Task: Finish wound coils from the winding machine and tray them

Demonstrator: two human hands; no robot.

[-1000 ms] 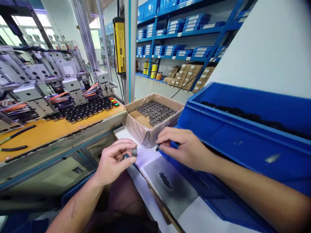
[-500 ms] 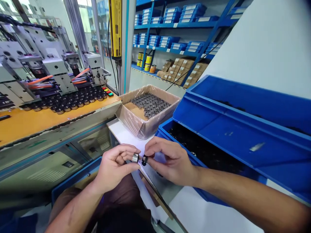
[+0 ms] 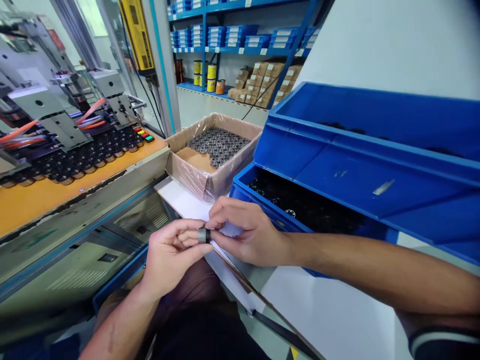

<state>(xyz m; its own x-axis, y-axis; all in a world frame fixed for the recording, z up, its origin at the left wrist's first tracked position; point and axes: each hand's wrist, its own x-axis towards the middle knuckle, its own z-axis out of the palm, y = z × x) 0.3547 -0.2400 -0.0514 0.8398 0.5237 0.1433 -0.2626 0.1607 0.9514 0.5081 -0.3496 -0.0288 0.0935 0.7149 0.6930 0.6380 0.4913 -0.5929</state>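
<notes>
My left hand (image 3: pixel 167 254) is closed on a short silver metal cylinder (image 3: pixel 202 235), held between fingers and thumb. Against the cylinder's right end sits a small black plastic ring (image 3: pixel 208 235). The fingertips of my right hand (image 3: pixel 249 236) are pinched on that ring, pressing close to the metal. My fingers partly hide both parts. Just beyond my right hand, a blue bin (image 3: pixel 240 181) holds many loose black pieces, with one pale toothed ring (image 3: pixel 290 213) among them.
A plastic-lined cardboard box (image 3: pixel 187 175) with rows of dark parts stands ahead. Another blue bin (image 3: pixel 337 160) is tilted over the lower one at right. On the left, an orange bench (image 3: pixel 22 215) carries black-topped metal parts and a machine (image 3: pixel 60 120).
My hands have come together: the black ring, before apart from the metal cylinder, now meets its right end. The camera view has shifted, moving the background left and up.
</notes>
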